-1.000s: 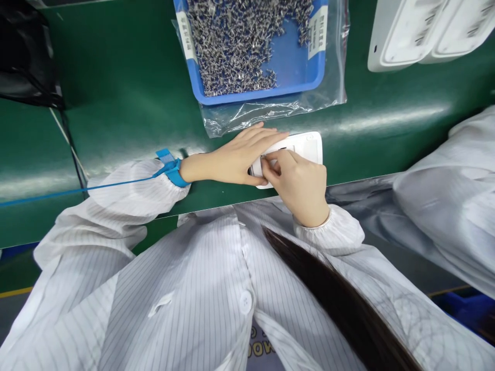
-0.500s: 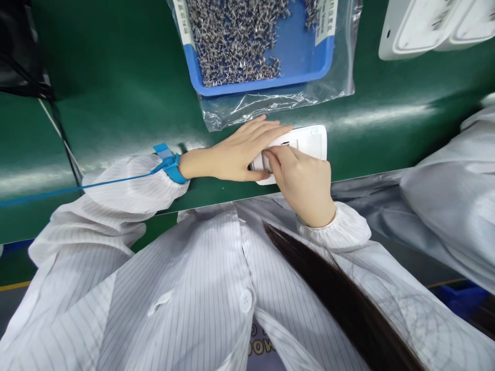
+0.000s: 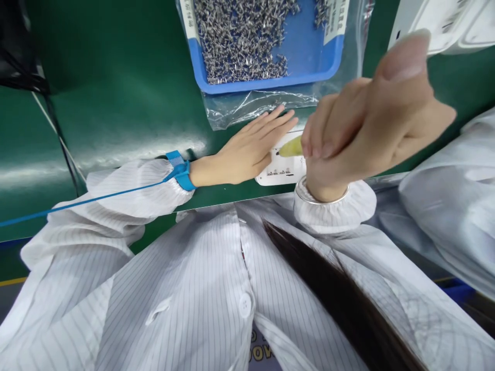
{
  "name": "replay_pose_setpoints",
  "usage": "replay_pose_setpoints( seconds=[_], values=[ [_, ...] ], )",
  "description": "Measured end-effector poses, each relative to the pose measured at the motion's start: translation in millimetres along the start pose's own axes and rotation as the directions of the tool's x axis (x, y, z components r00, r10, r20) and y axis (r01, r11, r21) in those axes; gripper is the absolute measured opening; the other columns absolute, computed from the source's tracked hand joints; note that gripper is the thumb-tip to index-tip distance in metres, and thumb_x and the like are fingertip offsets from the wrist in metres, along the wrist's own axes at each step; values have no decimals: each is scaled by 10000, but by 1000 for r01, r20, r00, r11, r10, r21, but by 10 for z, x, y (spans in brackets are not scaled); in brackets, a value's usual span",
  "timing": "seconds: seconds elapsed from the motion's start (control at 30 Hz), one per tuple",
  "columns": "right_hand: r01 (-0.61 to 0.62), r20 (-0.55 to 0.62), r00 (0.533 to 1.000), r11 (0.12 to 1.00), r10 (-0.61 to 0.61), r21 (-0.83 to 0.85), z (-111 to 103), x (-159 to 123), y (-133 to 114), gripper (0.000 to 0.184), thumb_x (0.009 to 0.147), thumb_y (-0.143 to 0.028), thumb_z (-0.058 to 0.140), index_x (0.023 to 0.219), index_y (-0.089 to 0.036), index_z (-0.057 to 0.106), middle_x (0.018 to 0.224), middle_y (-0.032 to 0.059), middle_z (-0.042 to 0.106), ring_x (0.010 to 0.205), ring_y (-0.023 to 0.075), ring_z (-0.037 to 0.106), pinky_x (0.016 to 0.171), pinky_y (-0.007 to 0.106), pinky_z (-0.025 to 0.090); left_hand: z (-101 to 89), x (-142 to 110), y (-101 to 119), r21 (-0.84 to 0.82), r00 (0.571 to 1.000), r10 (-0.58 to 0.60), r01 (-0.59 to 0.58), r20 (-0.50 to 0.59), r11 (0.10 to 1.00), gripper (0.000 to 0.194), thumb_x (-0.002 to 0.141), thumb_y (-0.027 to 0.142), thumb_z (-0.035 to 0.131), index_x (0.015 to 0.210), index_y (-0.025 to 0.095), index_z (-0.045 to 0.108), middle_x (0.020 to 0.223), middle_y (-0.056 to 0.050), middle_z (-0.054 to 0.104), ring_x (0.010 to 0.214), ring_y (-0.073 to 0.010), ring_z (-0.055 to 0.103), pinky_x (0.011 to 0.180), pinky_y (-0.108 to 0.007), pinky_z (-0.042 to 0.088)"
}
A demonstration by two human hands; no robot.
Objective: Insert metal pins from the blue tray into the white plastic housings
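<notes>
A white plastic housing [image 3: 270, 179] with small dark markings lies on the green bench below the screw tray. My left hand [image 3: 249, 147] rests flat over its left side, fingers outstretched. My right hand [image 3: 359, 123] is raised above the housing's right side, close to the camera, and wrapped into a fist with the thumb uppermost. Out of that fist, pointing down-left at the housing, comes the tapered end of a yellow tool [image 3: 292, 147]. The rest of the tool is hidden in my fingers, and whether its tip touches the housing I cannot tell.
A blue tray [image 3: 270, 85] of small metal screws [image 3: 240, 41] stands on a clear plastic bag [image 3: 235, 111]. White housings [image 3: 444, 23] lie at the upper right. A blue wrist strap [image 3: 183, 175] trails its cord leftward. Another person's sleeve [image 3: 456, 175] is at right.
My right hand, earlier pinched down at the housing, has risen toward the camera and now grips a yellow tool. The housing's top looks different, with dark markings showing. My left hand stays over its left side.
</notes>
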State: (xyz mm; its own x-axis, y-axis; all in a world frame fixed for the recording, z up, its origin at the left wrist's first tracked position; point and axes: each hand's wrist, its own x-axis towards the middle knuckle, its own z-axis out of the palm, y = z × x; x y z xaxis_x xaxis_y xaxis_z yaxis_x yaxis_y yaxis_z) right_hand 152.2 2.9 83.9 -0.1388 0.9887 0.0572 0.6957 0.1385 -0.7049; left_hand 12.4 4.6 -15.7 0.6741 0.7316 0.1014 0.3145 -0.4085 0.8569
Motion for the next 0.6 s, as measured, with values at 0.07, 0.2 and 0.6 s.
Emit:
replay_pose_setpoints(
  seconds=[0.07,0.2,0.6],
  values=[
    [-18,-230,973,998,33,65,120,135,-112,583,1033,-215,118,781,-228,643,480,-34,257,441,127,385,497,304,413,12,0,-35,34,1000,17,-16,-3,999,649,971,449,403,1569,246,256,1675,-26,240,1583,-291,94,1307,-527,79],
    [116,-419,908,966,-10,229,119,214,-202,374,930,-50,303,871,-216,633,499,-80,150,387,99,220,390,252,312,28,-2,-59,67,1000,17,-18,6,998,683,948,389,431,1573,207,226,1682,-37,217,1582,-288,105,1311,-507,86],
    [111,-424,905,981,-33,161,152,227,-71,691,1045,-433,118,688,-231,674,488,-44,180,371,107,259,380,286,329,39,2,42,1,998,-27,28,-51,1000,789,916,378,455,1612,300,91,1695,29,152,1571,-308,154,1302,-532,127]
  ],
)
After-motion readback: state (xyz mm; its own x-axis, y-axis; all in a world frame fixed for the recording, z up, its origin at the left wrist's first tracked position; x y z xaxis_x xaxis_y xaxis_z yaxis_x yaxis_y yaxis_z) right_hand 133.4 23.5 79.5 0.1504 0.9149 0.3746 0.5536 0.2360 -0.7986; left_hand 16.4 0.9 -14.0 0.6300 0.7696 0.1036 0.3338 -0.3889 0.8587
